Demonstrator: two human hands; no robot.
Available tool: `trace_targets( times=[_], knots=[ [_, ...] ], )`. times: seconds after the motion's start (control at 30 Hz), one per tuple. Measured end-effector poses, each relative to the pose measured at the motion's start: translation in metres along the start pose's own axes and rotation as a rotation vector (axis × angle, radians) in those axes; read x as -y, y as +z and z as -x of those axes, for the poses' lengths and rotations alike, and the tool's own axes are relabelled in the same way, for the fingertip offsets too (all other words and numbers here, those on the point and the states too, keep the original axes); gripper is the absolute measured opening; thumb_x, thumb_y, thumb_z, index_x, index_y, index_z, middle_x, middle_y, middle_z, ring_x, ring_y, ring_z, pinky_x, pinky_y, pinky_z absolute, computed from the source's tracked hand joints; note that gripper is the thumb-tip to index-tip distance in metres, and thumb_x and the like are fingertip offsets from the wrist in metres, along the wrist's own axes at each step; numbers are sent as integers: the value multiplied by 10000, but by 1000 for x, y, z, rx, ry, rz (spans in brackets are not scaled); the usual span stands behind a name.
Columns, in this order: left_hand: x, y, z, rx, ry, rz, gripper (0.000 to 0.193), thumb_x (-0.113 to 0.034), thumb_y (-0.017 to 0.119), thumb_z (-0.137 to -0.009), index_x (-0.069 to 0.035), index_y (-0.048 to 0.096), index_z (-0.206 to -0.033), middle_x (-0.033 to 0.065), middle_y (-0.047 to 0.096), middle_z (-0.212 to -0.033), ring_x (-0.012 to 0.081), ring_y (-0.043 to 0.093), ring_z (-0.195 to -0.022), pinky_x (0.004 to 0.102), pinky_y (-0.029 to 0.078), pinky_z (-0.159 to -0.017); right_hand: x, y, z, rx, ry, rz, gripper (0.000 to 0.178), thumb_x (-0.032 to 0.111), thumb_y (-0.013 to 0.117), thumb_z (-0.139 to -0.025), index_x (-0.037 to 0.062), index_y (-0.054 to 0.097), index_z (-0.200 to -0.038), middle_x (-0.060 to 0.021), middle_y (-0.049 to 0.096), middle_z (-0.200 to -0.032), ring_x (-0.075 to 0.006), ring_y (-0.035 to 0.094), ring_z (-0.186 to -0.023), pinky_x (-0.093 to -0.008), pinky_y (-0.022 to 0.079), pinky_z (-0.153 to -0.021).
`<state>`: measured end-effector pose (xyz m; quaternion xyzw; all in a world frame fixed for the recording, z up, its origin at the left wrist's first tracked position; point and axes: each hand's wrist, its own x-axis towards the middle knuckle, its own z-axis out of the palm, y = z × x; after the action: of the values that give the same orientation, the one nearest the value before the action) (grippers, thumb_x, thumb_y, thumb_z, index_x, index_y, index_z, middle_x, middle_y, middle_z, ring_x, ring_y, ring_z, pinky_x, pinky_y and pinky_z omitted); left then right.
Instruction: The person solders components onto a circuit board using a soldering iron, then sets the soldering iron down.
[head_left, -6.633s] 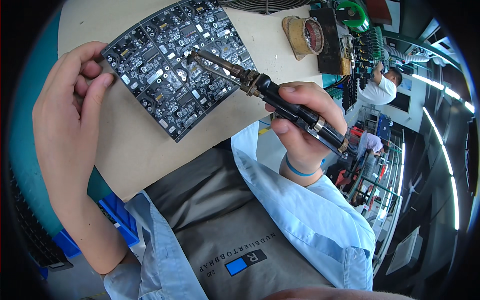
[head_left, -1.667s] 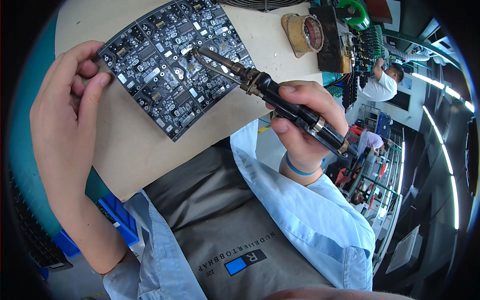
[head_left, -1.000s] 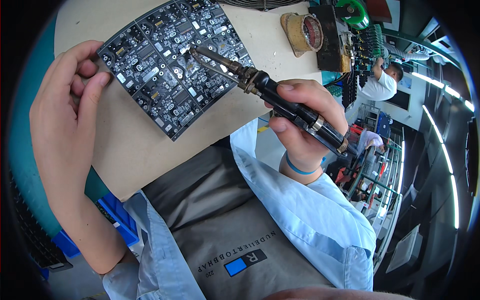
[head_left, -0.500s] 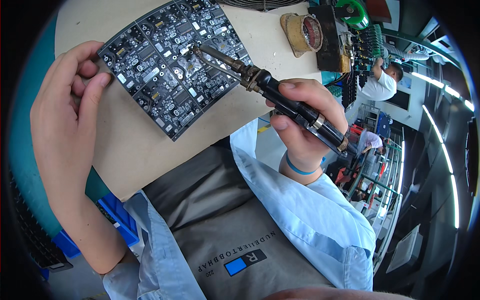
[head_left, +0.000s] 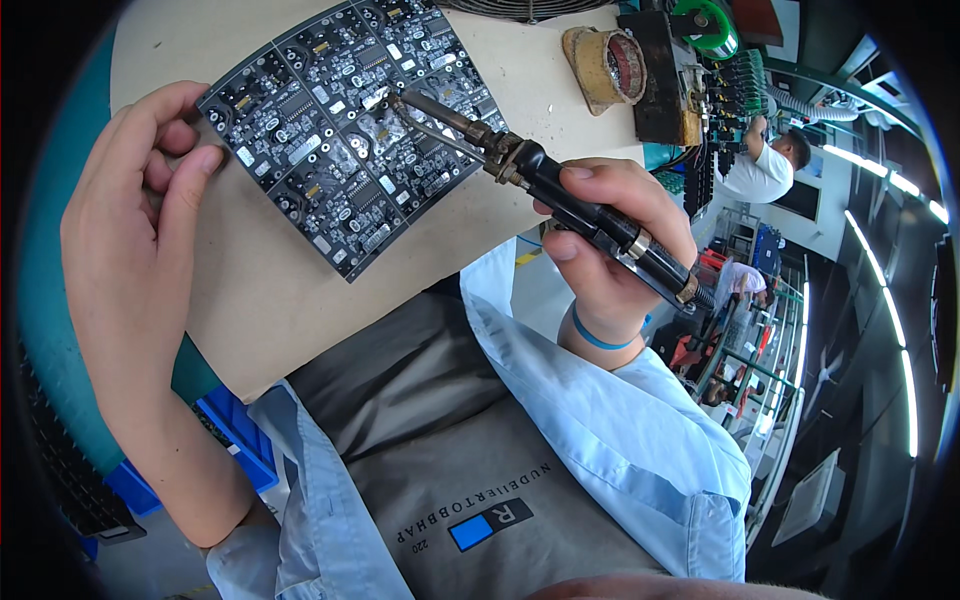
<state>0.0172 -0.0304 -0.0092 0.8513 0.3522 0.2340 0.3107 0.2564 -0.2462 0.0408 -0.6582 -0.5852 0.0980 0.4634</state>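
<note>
A black circuit board panel (head_left: 330, 180), divided into several like sections with small components, lies on the tan work surface. At the panel's left edge is my left hand (head_left: 140, 190), its fingers curled, with the index fingertip and thumb against the board's edge. My right hand (head_left: 625, 230) is wrapped round the black handle of a soldering iron (head_left: 580, 205). A thin tube runs along the iron's metal shaft. The iron slants up and left, and its tip meets the middle of the panel; whether it touches a joint is too small to tell.
A round yellowish holder (head_left: 605, 70) with a crusted rim stands beyond the iron, near a dark block (head_left: 655, 80) and a green spool (head_left: 710, 30). A blue bin (head_left: 235, 430) sits below the table's left edge. At the right, a person in white (head_left: 765, 170) works farther off.
</note>
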Motion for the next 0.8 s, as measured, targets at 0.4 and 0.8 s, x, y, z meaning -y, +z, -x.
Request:
trace_targets(
  times=[0.4, 0.8],
  knots=[
    [0, 1, 0, -2, 8, 10, 347, -7, 695, -929, -29, 662, -1274, 5, 600, -934, 64, 510, -754, 208, 440, -640, 4, 1, 0, 41, 31, -37, 388, 32, 858, -704, -34, 710, -1057, -168, 743, -968, -255, 728, -830, -315, 571, -740],
    [-2, 0, 1, 5, -4, -4, 341, -16, 694, -936, -30, 664, -1275, 7, 602, -928, 64, 519, -759, 209, 454, -655, 3, 2, 0, 57, 8, -42, 388, 34, 860, -707, -33, 709, -1058, -168, 746, -966, -256, 732, -831, -316, 576, -745]
  ],
)
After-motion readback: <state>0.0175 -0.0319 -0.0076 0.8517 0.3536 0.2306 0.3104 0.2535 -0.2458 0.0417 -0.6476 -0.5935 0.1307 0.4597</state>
